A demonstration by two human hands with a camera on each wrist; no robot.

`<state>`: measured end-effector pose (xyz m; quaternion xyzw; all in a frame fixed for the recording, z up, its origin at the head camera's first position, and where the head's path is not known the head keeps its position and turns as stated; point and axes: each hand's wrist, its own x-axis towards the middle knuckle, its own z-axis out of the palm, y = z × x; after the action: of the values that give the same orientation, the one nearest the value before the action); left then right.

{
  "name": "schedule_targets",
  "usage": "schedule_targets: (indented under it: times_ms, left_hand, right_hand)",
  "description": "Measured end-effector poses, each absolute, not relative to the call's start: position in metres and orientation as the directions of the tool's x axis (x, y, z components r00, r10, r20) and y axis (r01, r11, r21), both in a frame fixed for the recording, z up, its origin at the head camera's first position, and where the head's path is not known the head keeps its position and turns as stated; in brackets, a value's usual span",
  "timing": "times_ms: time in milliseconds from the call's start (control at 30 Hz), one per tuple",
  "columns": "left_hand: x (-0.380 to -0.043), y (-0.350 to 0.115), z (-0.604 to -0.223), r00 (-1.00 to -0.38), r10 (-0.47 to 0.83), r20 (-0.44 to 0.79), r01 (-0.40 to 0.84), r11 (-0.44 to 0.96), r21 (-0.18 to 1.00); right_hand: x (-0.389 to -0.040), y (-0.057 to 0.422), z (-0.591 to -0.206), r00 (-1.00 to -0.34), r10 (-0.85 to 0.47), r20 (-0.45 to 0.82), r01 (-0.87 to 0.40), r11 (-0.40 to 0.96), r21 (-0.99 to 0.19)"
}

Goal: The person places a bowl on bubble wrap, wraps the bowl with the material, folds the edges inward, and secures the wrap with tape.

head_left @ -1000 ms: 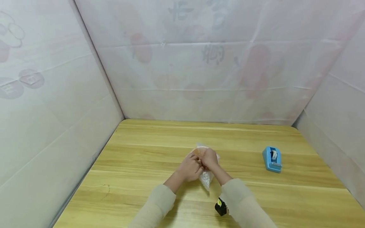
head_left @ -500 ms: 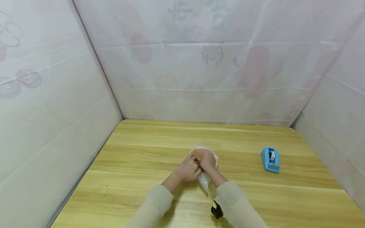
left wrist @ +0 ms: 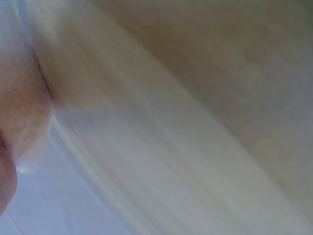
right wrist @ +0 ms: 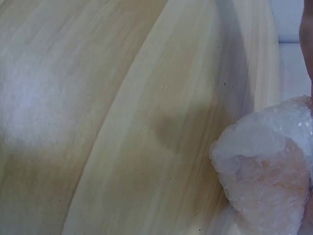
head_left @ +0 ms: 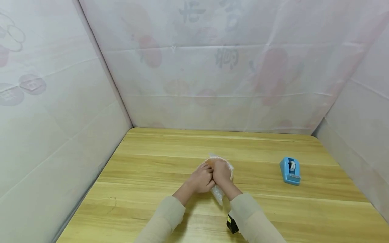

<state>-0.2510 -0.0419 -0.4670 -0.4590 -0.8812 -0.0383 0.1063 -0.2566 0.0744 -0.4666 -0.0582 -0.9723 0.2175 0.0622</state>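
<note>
In the head view, a bundle of clear bubble wrap (head_left: 217, 194) around something orange (head_left: 210, 162) is near the middle of the table. My left hand (head_left: 200, 180) grips its near left side with curled fingers. Right beside it, my right hand (head_left: 222, 172) bends over the top and holds the wrap, hiding much of the bundle. One loose corner of wrap points toward me below the hands. The right wrist view shows the bubbly wrap (right wrist: 264, 166) with orange showing through. At the left wrist view's edge, a finger (left wrist: 6, 178) lies against the orange part (left wrist: 22, 107).
A blue tape dispenser (head_left: 290, 171) stands on the right of the wooden table (head_left: 146, 162). By my right sleeve (head_left: 249, 209) sits a small black object with a yellow mark (head_left: 232, 225), partly covered. Pale cloth walls rise behind and at both sides.
My right hand and forearm have shifted slightly left and toward me, closer against the left hand. The left hand keeps its grip, and the bundle stays in nearly the same place.
</note>
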Motion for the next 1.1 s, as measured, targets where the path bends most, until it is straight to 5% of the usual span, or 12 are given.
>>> schedule_targets:
  times_ms: [567, 767, 1100]
  left_hand:
    - [-0.25, -0.038, -0.461, -0.628, 0.774, 0.088, 0.767, 0.634, -0.101]
    - [-0.25, -0.036, -0.462, -0.636, 0.771, 0.031, 0.758, 0.632, -0.165]
    - [-0.248, -0.034, -0.463, -0.663, 0.748, 0.026, 0.743, 0.661, -0.1]
  right_hand:
    - [-0.251, 0.077, -0.453, -0.998, 0.0, -0.062, 0.03, 0.876, -0.481]
    - [-0.249, 0.075, -0.452, -1.0, 0.013, -0.016, 0.018, 0.931, -0.365]
    - [-0.25, 0.077, -0.454, -0.999, -0.03, 0.045, -0.041, 0.962, -0.272]
